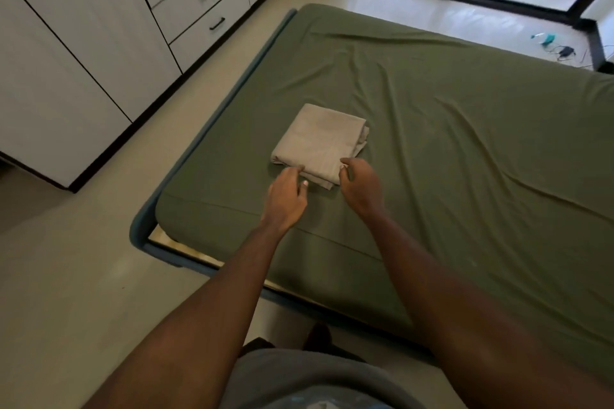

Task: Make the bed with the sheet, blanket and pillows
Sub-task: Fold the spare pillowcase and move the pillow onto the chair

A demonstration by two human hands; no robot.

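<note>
You have one folded beige cloth (319,139) lying on the one olive-green sheeted bed (465,143), toward the corner nearest you. Both your hands meet its near edge. Your left hand (285,199) lays loosely bent fingers (295,171) on the fold. Your right hand (360,186) curls its fingers (344,173) at the cloth's corner. You cannot tell whether either actually pinches it.

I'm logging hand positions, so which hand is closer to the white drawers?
Left. The left hand is at the folded cloth's near edge, on the drawers' side. The right hand is at the same edge, farther from them.
</note>
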